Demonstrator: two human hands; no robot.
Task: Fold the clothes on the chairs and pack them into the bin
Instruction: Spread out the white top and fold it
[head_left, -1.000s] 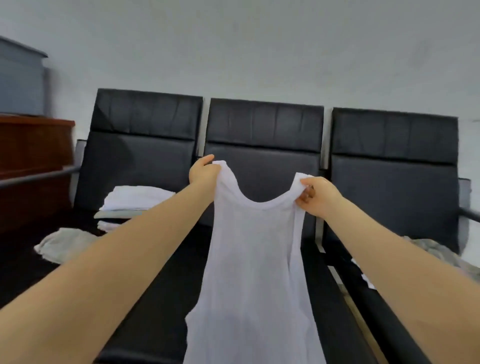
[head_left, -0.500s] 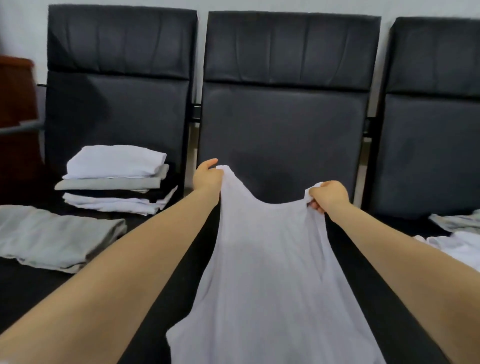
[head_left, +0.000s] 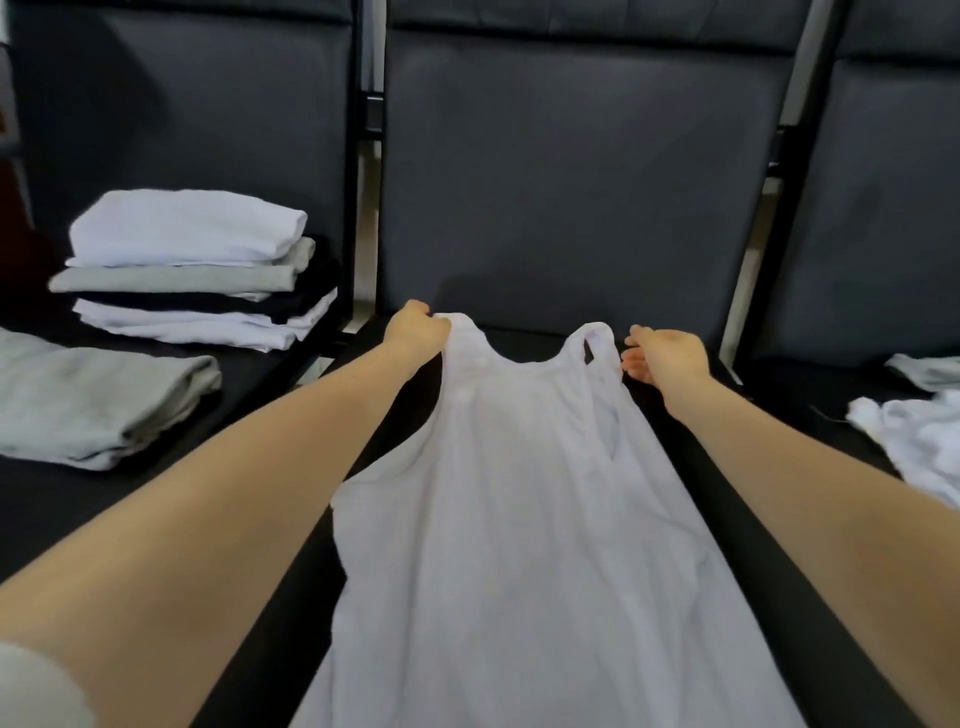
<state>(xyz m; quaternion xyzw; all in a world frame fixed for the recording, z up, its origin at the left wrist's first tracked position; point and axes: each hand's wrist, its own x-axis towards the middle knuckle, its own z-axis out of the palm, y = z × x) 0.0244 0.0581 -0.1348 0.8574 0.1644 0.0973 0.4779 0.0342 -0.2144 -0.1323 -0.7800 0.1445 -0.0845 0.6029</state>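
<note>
A white tank top (head_left: 519, 519) lies spread flat along the black seat of the middle chair (head_left: 571, 171), neckline toward the backrest. My left hand (head_left: 418, 332) grips its left shoulder strap, fingers curled over the cloth. My right hand (head_left: 667, 356) sits just right of the right strap with loosely curled fingers and holds nothing. The bin is out of view.
On the left chair stands a stack of folded clothes (head_left: 192, 265), white, grey and black, with a folded grey garment (head_left: 98, 402) in front of it. Loose white clothes (head_left: 914, 441) and a grey piece (head_left: 930, 371) lie on the right chair.
Both hands lowered the tank top from hanging in the air onto the middle seat. My right hand let go of the right strap. The view tilted down and closer.
</note>
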